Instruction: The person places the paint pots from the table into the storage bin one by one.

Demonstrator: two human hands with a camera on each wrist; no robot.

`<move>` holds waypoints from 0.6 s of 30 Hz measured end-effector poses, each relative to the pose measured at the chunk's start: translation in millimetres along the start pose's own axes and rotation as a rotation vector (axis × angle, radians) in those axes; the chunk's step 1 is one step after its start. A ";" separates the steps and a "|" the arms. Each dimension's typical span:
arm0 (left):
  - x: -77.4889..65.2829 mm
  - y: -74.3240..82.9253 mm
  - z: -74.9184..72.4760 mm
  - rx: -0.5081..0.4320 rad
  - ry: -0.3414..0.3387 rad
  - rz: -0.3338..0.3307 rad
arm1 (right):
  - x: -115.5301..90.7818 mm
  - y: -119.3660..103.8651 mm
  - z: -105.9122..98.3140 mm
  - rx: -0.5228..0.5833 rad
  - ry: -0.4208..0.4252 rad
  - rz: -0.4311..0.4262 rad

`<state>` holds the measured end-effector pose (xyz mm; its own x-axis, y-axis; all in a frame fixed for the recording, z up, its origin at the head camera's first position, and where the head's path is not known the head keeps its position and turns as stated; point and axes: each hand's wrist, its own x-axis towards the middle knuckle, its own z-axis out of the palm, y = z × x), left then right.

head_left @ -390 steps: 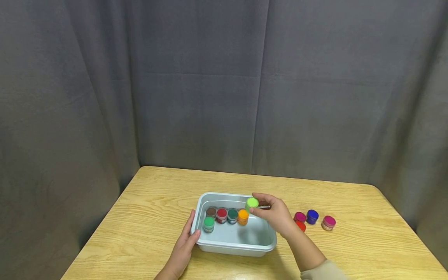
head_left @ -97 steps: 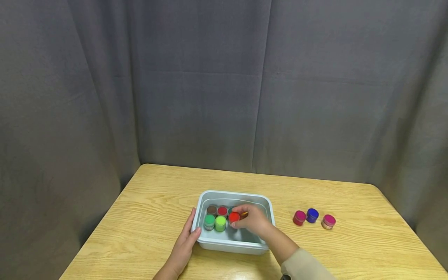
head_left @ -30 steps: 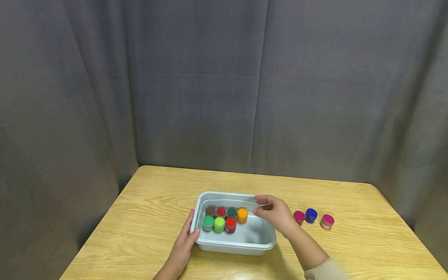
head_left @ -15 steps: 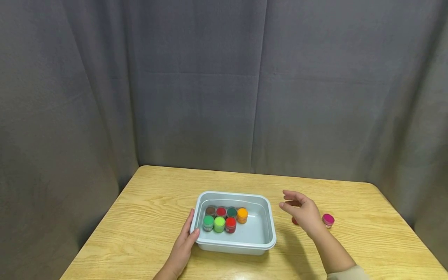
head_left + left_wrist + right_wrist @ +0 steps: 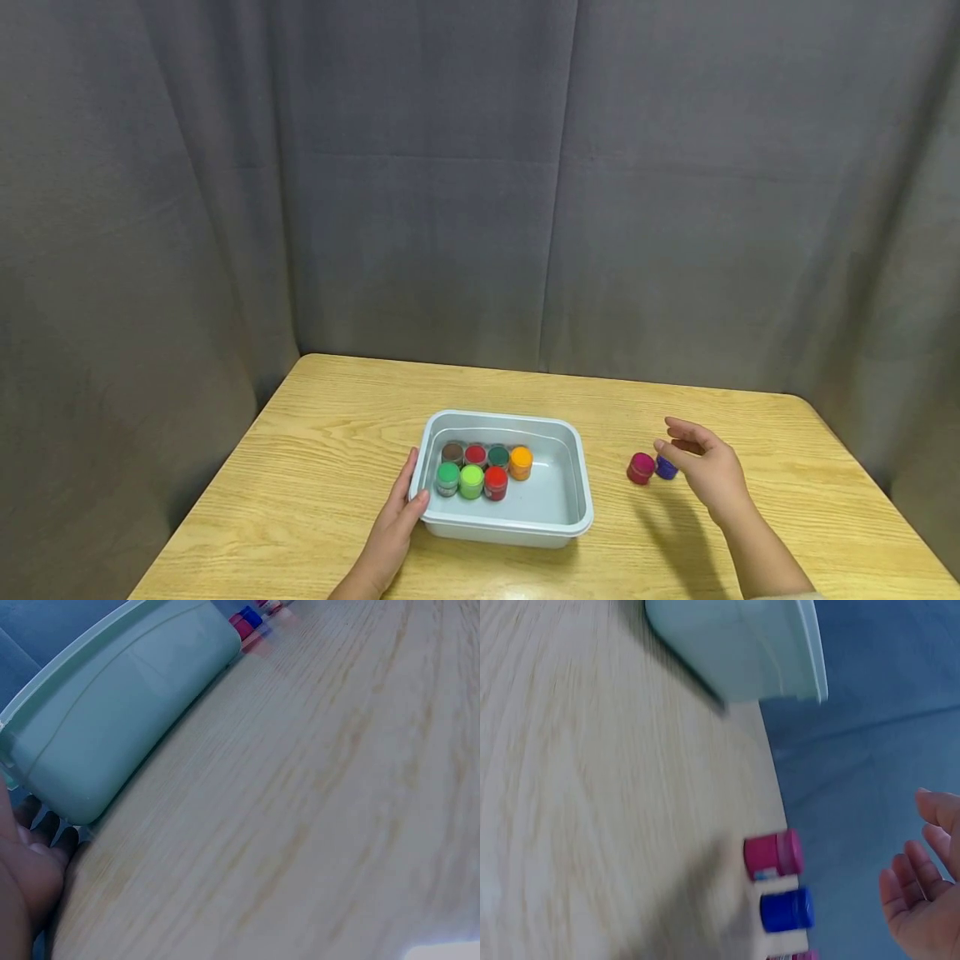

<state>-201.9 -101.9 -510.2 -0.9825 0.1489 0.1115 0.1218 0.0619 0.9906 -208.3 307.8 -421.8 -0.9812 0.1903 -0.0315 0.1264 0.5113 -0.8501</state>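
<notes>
A pale grey-green plastic tub (image 5: 510, 527) stands on the table with small paint jars grouped at its left. They have brown, dark red, dark green, orange (image 5: 521, 460), green (image 5: 447, 477), lime (image 5: 471, 479) and red (image 5: 496, 481) lids. My left hand (image 5: 392, 525) grips the tub's left side, thumb at the rim, fingers along the wall. My right hand (image 5: 711, 479) hovers over the table right of the tub, fingers loosely bent and holding nothing. Beside its fingertips are a magenta paint jar (image 5: 641, 468) and a partly covered blue paint jar (image 5: 665, 468). Another magenta jar (image 5: 793, 956) shows at the right wrist view's bottom edge.
The wooden table (image 5: 337, 433) has rounded far corners. Grey curtains (image 5: 420, 208) hang behind it and at both sides. Bare wood lies between the tub and the loose jars.
Since the oldest frame, the lime and red jars have joined the front row in the tub. Over the last second my empty right hand has moved right, from the tub to the loose jars.
</notes>
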 end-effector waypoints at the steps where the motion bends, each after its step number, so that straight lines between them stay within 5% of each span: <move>1: 0.0 -0.1 0.1 0.000 0.000 0.001 | 0.7 3.4 -2.4 0.010 0.004 0.012; 5: -0.2 -0.6 0.6 -0.004 0.001 0.009 | 1.5 14.9 -11.8 0.053 0.009 0.032; 18: -0.8 0.8 0.3 -0.009 -0.005 0.006 | 1.7 44.0 -30.2 -0.050 0.033 0.102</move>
<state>-200.9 -101.7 -509.5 -0.9811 0.1539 0.1170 0.1262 0.0517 0.9907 -200.0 355.9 -443.3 -0.9578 0.2703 -0.0980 0.2327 0.5286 -0.8163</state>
